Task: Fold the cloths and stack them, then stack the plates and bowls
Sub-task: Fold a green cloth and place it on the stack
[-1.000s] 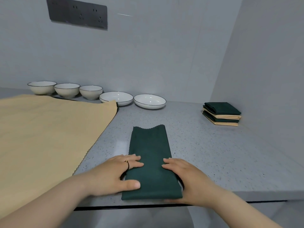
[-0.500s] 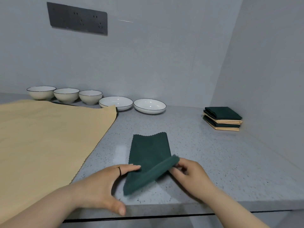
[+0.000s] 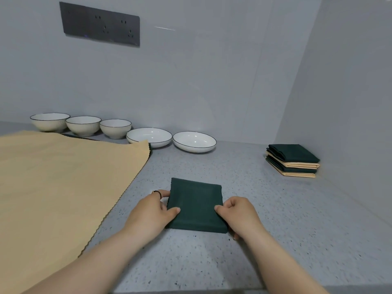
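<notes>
Your green cloth [image 3: 196,205] lies folded into a near-square on the tabletop [image 3: 265,209], right in front of you. Its thick folded edge faces you, and the thinner far edge points at the back wall [image 3: 212,81]. Your left hand [image 3: 151,211] pinches its left side and your right hand [image 3: 237,215] pinches its right side, each with the thumb on top. The open tan cloth [image 3: 59,183] lies to your left, and the stack [image 3: 292,161] sits well off to the right. The bowls [image 3: 83,125] and plates [image 3: 194,141] line the wall.
</notes>
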Demonstrator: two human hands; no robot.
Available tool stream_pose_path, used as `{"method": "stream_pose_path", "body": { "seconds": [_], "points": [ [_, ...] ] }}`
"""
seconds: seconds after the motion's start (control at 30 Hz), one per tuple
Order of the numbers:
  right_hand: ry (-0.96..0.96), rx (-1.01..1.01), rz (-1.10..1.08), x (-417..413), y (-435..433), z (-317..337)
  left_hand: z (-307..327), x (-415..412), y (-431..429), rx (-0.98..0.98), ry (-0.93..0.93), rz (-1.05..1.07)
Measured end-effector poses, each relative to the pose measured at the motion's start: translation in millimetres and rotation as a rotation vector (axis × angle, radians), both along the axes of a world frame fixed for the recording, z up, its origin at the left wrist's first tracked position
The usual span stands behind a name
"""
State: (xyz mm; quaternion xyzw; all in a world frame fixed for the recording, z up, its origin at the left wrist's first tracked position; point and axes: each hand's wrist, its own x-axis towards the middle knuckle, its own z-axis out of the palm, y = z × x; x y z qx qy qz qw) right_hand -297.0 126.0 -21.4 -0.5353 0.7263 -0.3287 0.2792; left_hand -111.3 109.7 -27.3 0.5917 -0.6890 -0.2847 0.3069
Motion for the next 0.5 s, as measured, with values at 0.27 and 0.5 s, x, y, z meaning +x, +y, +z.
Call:
{"method": "stream_pose_path", "body": {
  "seconds": [0.27, 0.5],
  "points": [
    [0.071, 0.11, 0.01, 0, -6, 5, 8, -10, -17, -0.212, -0.486, -0.091],
    [0.16, 0.21, 0.048, -2, -20, 9, 11, -29, -58, -0.103, -0.357, -0.135]
  ]
}}
